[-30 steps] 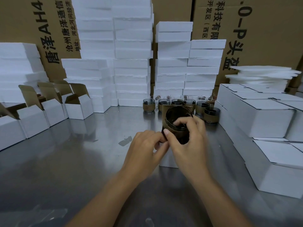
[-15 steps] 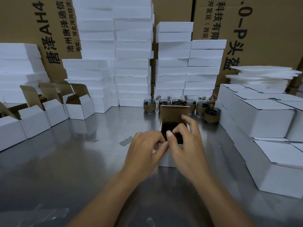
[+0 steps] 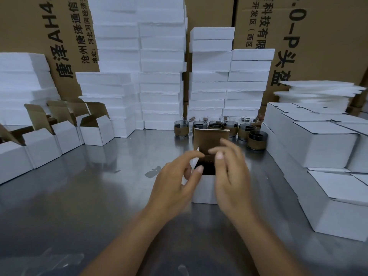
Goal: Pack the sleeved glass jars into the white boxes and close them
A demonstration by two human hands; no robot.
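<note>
A small white box stands open at the table's centre, its brown lid flap upright behind. A sleeved glass jar sits down inside it, only its dark top showing. My left hand hovers at the box's left side and my right hand at its right, both with fingers loosely spread and holding nothing. Both hands are blurred. Several more sleeved jars stand in a row behind the box.
Open white boxes line the left side. Closed white boxes are stacked at the right, with flat white sheets behind. White foam stacks and large brown cartons wall the back of the steel table.
The jar, held above the box a second ago, has gone down into it. Both hands have let go and drawn apart to the box's sides.
</note>
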